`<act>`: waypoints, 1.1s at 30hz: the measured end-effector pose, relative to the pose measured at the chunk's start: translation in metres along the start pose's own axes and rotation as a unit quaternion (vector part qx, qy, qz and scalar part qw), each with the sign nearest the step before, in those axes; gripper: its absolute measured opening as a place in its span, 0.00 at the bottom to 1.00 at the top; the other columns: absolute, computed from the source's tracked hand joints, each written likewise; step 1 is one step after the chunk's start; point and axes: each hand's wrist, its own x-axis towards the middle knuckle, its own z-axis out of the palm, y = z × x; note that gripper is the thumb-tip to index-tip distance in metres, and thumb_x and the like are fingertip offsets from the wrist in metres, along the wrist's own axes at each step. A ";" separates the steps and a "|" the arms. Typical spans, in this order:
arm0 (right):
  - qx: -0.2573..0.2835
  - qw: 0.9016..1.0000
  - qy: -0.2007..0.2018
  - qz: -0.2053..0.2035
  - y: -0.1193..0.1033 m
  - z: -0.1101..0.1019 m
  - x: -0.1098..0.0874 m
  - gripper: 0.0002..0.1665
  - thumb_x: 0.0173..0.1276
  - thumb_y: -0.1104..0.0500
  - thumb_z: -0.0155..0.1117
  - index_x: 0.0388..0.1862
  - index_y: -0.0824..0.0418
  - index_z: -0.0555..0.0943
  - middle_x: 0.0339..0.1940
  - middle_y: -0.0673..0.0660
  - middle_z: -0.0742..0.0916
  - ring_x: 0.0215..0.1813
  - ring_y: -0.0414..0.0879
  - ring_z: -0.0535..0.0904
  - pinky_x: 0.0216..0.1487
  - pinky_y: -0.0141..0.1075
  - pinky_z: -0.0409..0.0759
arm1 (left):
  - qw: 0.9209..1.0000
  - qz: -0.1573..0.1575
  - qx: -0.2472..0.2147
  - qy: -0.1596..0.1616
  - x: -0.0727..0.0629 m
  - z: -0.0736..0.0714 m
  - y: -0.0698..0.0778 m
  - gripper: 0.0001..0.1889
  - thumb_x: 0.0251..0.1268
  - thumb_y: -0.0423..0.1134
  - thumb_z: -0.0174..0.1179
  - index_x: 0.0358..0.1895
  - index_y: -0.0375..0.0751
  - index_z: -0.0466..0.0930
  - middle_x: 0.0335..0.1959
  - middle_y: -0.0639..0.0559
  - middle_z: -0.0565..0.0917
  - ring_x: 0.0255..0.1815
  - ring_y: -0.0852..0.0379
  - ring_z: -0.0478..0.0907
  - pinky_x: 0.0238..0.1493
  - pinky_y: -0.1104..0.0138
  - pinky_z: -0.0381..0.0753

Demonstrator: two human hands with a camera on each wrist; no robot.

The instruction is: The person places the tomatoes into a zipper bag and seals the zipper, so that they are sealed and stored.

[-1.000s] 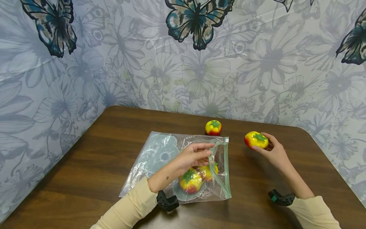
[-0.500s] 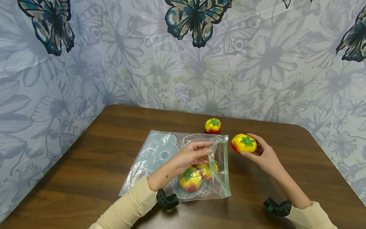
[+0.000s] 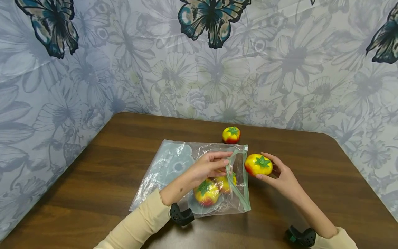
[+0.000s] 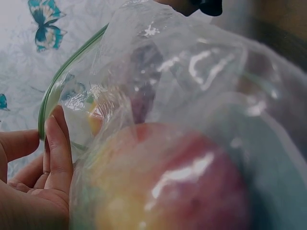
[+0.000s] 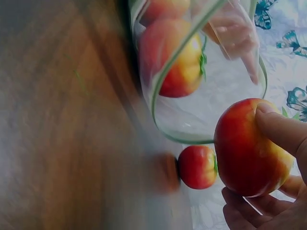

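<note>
A clear zip bag (image 3: 246, 186) with a green-edged mouth lies on the table, its opening facing right. My left hand (image 3: 209, 168) pinches the upper edge of that mouth between thumb and fingers, holding it apart from the lower edge. Inside, two yellow-and-red toy tomatoes with green leafy tops show through the plastic, a front tomato (image 3: 206, 194) and a rear tomato (image 3: 226, 183). Another tomato (image 3: 258, 165) is gripped by my right hand (image 3: 284, 180), thumb on one side and fingers on the other, right at the bag's mouth.
One more tomato (image 3: 231, 135) sits on the brown wooden table (image 3: 84, 180) just behind the bag. A fabric backdrop (image 3: 199, 79) with flowers and butterflies hangs behind the table's far edge. Each wrist wears a black camera band.
My right hand has carried its tomato leftward and nearer, from the right of the table to the bag's mouth. The left hand keeps its hold on the bag's edge.
</note>
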 end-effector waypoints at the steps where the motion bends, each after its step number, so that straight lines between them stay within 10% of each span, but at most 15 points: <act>1: 0.001 1.000 -0.002 0.000 0.000 0.002 -0.001 0.40 0.60 0.58 0.69 0.68 0.62 0.63 0.60 0.65 0.71 0.53 0.60 0.73 0.51 0.30 0.74 | 1.000 0.000 0.001 0.000 0.000 0.000 0.000 0.21 0.68 0.31 0.53 0.63 0.31 0.69 0.32 0.51 0.77 0.27 0.61 0.76 0.41 0.67 0.81; 9: 0.014 1.000 -0.027 0.004 0.000 0.012 -0.006 0.40 0.58 0.58 0.70 0.67 0.61 0.64 0.59 0.65 0.72 0.52 0.60 0.74 0.52 0.52 0.74 | 1.000 -0.002 0.004 0.003 0.001 -0.001 0.000 0.21 0.68 0.31 0.53 0.64 0.32 0.68 0.32 0.51 0.76 0.26 0.61 0.76 0.40 0.68 0.80; 33: -0.008 0.999 -0.054 -0.004 0.008 0.020 -0.007 0.40 0.57 0.58 0.72 0.66 0.61 0.66 0.58 0.65 0.75 0.49 0.54 0.74 0.49 0.49 0.77 | 1.000 -0.011 0.005 0.001 0.003 -0.002 0.000 0.21 0.68 0.31 0.53 0.64 0.32 0.68 0.37 0.50 0.76 0.28 0.60 0.76 0.42 0.67 0.80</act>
